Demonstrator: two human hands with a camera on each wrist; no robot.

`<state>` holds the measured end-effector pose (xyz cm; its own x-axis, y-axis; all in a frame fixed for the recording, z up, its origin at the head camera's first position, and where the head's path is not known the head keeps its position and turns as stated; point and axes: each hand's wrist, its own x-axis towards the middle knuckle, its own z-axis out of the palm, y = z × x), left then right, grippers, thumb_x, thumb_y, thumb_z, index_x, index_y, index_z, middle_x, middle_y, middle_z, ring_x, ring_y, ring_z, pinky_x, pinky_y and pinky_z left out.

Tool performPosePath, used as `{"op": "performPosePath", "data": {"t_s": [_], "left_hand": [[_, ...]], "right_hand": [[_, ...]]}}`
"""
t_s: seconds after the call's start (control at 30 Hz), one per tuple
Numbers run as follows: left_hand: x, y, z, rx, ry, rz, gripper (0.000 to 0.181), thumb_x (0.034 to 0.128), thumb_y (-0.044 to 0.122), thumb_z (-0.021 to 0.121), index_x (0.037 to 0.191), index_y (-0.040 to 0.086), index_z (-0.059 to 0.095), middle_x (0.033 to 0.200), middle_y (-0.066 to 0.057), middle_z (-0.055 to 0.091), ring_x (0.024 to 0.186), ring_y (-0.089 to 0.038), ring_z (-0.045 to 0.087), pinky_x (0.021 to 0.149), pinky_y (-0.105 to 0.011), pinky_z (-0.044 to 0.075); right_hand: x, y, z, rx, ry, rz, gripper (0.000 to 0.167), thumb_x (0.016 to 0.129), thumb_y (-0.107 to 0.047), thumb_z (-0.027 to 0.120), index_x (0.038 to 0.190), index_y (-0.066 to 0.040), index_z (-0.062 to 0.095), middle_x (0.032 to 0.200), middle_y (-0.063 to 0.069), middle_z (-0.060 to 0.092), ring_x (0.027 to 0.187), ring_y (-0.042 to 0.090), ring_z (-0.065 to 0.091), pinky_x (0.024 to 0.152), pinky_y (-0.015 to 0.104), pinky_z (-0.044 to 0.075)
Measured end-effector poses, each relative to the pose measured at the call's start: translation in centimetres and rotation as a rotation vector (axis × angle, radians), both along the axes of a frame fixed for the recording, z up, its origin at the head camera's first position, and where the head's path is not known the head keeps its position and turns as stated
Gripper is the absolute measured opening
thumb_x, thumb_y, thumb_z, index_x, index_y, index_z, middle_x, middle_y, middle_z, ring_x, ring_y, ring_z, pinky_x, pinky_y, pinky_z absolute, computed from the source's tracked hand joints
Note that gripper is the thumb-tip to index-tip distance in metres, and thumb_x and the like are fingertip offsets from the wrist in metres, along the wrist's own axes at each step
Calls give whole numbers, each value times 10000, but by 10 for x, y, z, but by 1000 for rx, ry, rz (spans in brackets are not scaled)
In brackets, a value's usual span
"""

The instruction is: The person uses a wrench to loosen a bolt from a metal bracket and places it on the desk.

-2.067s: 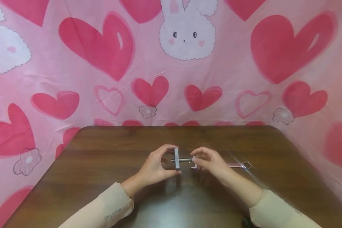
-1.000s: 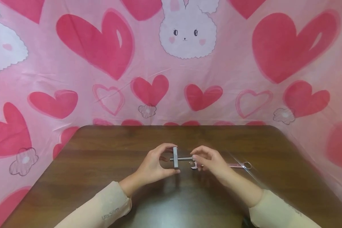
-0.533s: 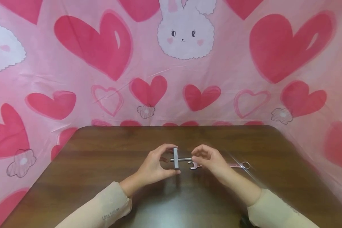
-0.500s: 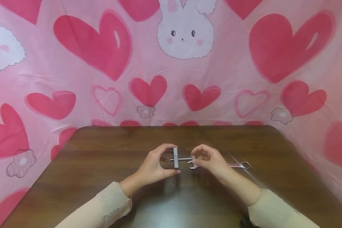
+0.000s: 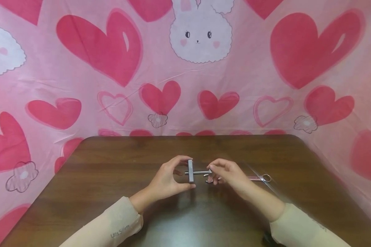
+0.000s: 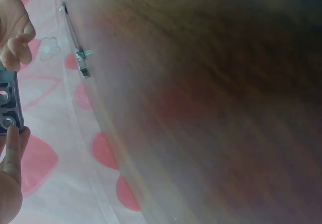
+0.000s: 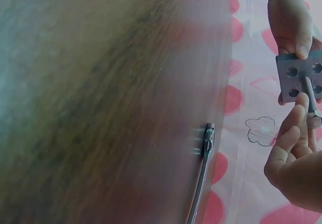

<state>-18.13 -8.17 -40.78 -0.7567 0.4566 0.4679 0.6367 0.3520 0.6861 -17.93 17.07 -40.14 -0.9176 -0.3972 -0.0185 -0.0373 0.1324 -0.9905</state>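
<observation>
My left hand [image 5: 167, 176] grips a grey metal plate [image 5: 190, 171] by its upper and lower edges, thumb below and fingers above. In the right wrist view several holes show in the plate [image 7: 287, 84], and a threaded bolt [image 7: 308, 92] stands out from its middle. A short end of the bolt [image 5: 200, 172] sticks out on the plate's left side in the head view. My right hand [image 5: 232, 175] pinches the bolt at its hex head [image 7: 314, 120]. Behind the right hand lies a combination wrench [image 5: 256, 178], its middle hidden by the fingers.
The brown wooden table [image 5: 136, 151] reaches back to a pink cloth [image 5: 191, 75] printed with hearts and rabbits. A small dark object [image 5: 268, 238] shows partly beside the right sleeve at the bottom edge.
My right fingers have shifted about the bolt head, turning between frames, and more of the head shows now. The left hand and plate stay almost still. The wrench has not moved.
</observation>
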Motion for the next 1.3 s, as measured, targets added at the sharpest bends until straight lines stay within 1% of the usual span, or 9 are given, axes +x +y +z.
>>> {"op": "performPosePath", "data": {"t_s": [0.27,0.47,0.57,0.67,0.77,0.83,0.97,1.13,1.3], "left_hand": [[0,0,-1,17,2,-11,737,655,160,933,1291,167,560,1183,-6,668,975,-180,694,778,-249,597],[0,-3,-2,25,-1,9,737,647,147,937,1283,172,566,1170,1,670,940,-148,696,776,-249,600],[0,-4,-1,18,-1,20,737,647,152,938,1282,176,565,1170,4,673,947,-142,697,781,-250,599],[-1,-5,0,10,5,22,737,653,164,936,1287,172,561,1175,-4,675,969,-137,695,787,-250,598],[-1,-6,0,10,11,22,733,650,163,936,1282,163,564,1169,-7,678,971,-124,692,783,-248,598],[-1,-5,0,13,15,19,729,646,157,937,1276,156,568,1162,-5,679,963,-119,691,778,-250,598],[-1,-6,-1,14,17,21,728,643,156,937,1273,157,571,1162,-2,679,961,-134,692,772,-248,597],[-1,-6,-1,16,21,19,730,644,154,935,1276,154,570,1168,-7,680,968,-184,693,769,-248,597],[-2,-6,-2,10,37,28,725,641,158,937,1269,150,574,1160,-28,682,954,-146,689,760,-242,596]], "right_hand": [[-1,-4,2,10,9,-32,339,1001,-219,589,1096,106,570,723,2,667,671,126,596,641,253,531],[-2,-3,-2,25,96,4,304,906,-36,680,1156,85,556,973,25,640,809,165,634,736,295,562],[-3,-3,-3,13,122,22,319,884,17,677,1168,92,550,1035,19,619,828,163,640,742,301,571],[-5,-3,-2,42,113,15,307,903,-51,685,1169,57,578,1021,24,652,827,175,646,722,306,562],[-7,-2,0,74,81,36,322,935,-137,672,1194,36,586,974,48,713,847,224,668,722,323,546],[-8,-1,1,78,62,65,357,953,-169,655,1216,57,570,925,62,736,831,241,673,720,329,539],[-11,-2,0,53,39,103,394,978,-207,629,1210,102,552,832,27,732,738,177,651,697,303,550],[-13,-3,-1,29,38,94,353,983,-201,620,1157,102,566,792,20,720,697,150,649,676,286,571],[-11,-6,2,89,107,55,261,918,-82,682,1116,66,599,857,36,672,743,183,640,678,293,567]]}}
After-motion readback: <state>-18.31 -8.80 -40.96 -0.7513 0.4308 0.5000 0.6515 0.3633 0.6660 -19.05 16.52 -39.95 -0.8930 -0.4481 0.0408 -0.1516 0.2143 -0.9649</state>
